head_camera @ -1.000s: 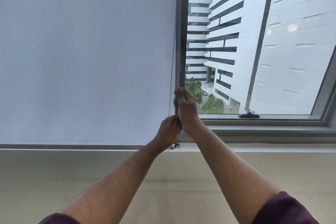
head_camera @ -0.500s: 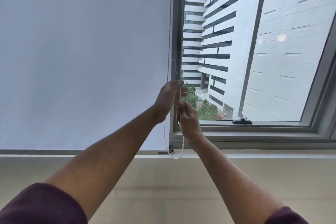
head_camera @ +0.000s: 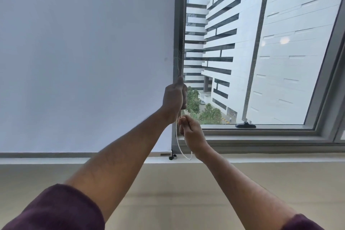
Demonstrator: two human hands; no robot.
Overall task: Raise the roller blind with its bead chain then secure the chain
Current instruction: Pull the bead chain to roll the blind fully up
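A white roller blind [head_camera: 84, 58] covers the left window pane, its bottom bar [head_camera: 84, 154] resting just above the sill. The white bead chain [head_camera: 177, 136] hangs along the blind's right edge and loops down near the sill. My left hand [head_camera: 174, 97] is the higher one, fingers closed around the chain beside the grey window frame. Just below it, my right hand [head_camera: 190, 132] is closed on the chain too, and the loop's slack curves down under it.
A small black chain clip [head_camera: 173, 157] sits on the sill under the loop. The grey window frame [head_camera: 180, 24] separates the blind from the uncovered right pane, which has a black handle [head_camera: 245, 125] at its bottom. A beige wall lies below the sill.
My left hand has climbed from below my right hand to above it on the chain. The right hand dropped lower. The blind's bottom bar stays just above the sill.
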